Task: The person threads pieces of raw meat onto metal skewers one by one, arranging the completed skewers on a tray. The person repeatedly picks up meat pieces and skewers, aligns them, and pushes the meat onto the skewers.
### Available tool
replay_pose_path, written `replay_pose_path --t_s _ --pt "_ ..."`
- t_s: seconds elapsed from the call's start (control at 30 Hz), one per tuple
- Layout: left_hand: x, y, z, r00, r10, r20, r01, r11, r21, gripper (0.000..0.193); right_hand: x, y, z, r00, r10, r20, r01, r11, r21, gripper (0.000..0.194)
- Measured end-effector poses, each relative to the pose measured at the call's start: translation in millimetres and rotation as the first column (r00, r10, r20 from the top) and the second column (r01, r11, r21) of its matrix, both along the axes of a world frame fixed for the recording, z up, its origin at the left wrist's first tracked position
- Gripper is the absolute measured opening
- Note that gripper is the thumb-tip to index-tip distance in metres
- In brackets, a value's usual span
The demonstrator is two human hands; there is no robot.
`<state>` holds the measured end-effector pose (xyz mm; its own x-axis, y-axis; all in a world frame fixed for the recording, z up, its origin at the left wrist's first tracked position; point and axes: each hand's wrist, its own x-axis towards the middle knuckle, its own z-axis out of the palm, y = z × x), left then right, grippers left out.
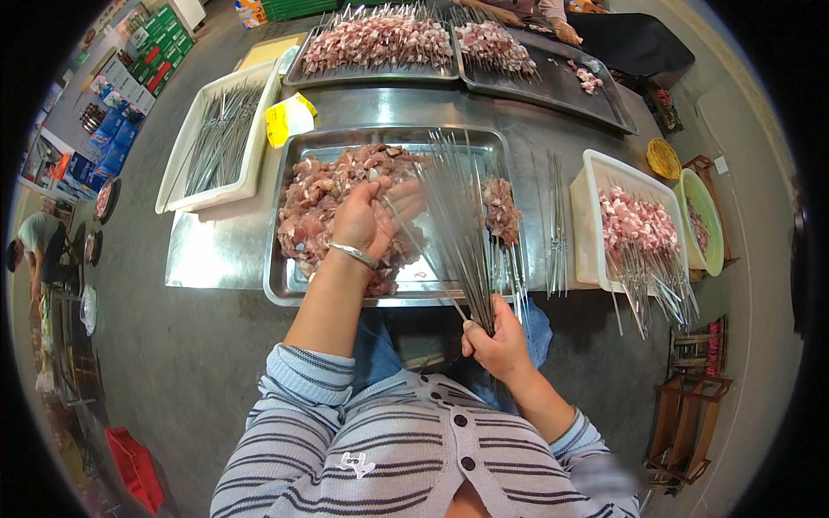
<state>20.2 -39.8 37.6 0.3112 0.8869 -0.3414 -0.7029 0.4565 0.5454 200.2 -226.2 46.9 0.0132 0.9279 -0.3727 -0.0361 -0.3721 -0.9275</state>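
In my right hand (499, 340) is a fanned bundle of flat metal skewers (456, 226), gripped near its lower ends. One single skewer (424, 256) splits from the bundle and slants up to the palm of my left hand (379, 213). That hand, with a silver bangle at the wrist, is turned palm up and its fingers are spread; whether the skewer tip touches it is unclear. Beneath it, cut raw meat (311, 207) is heaped in a steel tray (275, 259). Skewered meat (502, 210) lies along the tray's right side, partly behind the bundle.
A white bin of bare skewers (223, 142) and a yellow packet (288, 120) are left. Loose skewers (555, 226) and a white bin (589, 220) of meat skewers are right. Trays of skewered meat (382, 42) line the back, near another person's hand (567, 31).
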Motion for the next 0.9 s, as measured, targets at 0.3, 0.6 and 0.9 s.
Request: replay_pose_path --t_s 0.3,0.6,0.9 --pt "17.0 -6.1 -4.8 0.990 0.140 -0.033 -0.139 0.990 0.016 0.017 -13.5 1.4 -0.9 0.999 -0.041 -0.017 0.042 0.996 0.082 0.013" --pt "9.6 -5.4 5.2 0.994 -0.021 0.109 0.020 1.000 0.006 0.027 -12.4 4.7 -2.6 0.999 -0.045 -0.015 0.047 0.992 0.116 0.013" --pt "-6.1 2.6 0.0 0.999 -0.019 -0.032 0.023 0.994 0.109 0.023 -9.3 2.1 -3.4 0.999 -0.003 -0.049 0.010 0.991 0.134 0.014"
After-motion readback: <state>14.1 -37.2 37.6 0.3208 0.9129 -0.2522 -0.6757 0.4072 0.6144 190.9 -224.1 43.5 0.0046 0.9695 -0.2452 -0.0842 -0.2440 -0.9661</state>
